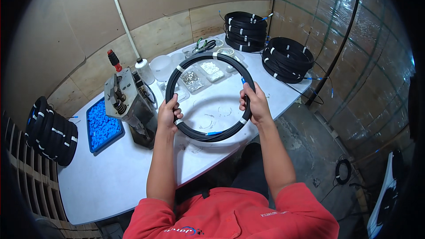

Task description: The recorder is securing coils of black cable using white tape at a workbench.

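A black coil of thin cable (206, 137), bound with white tape bands, is held up above the white table between both hands. My left hand (169, 113) wraps its fingers round the coil's left side. On the opposite side my right hand (255, 102) grips it, the thumb lying near a blue connector (243, 80). Another blue connector (215, 133) lies along the coil's near edge. Through the ring I see clear trays with small metal parts (191, 79) and white pieces (213, 71).
Left of my arms stand a metal hand press (133, 102) with a red-handled lever and a tray of blue connector parts (103, 124). Stacked black coils stand at the back (245, 31), right (287, 59) and far left (53, 132). A white bottle (144, 71) is behind the press.
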Tool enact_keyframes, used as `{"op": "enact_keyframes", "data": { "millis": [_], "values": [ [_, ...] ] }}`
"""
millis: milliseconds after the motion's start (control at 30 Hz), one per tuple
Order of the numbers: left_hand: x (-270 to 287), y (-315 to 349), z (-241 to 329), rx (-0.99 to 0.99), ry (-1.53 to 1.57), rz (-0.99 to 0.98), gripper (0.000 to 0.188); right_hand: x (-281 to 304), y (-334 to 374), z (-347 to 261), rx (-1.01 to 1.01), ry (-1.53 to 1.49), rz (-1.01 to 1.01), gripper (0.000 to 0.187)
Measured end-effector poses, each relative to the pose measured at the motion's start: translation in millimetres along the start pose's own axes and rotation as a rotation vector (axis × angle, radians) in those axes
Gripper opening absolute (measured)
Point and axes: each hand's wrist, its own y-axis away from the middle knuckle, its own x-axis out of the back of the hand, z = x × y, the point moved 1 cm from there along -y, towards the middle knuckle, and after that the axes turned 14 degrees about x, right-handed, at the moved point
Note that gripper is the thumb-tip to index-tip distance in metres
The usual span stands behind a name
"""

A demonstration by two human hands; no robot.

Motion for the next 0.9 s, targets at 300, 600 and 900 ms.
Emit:
{"op": "enact_keyframes", "data": {
  "millis": [300,600,900],
  "values": [
    [-18,26,6,-0.177,-0.121,0.058,0.016,19,-2,21,0.004,-0.046,0.017,0.019],
    [-29,42,21,-0.244,-0.361,0.034,0.028,33,-1,40,-0.052,-0.174,0.094,0.039],
    [-14,23,10,-0.184,-0.247,0.002,0.041,13,12,2,0.019,0.041,0.029,0.061]
  ]
}}
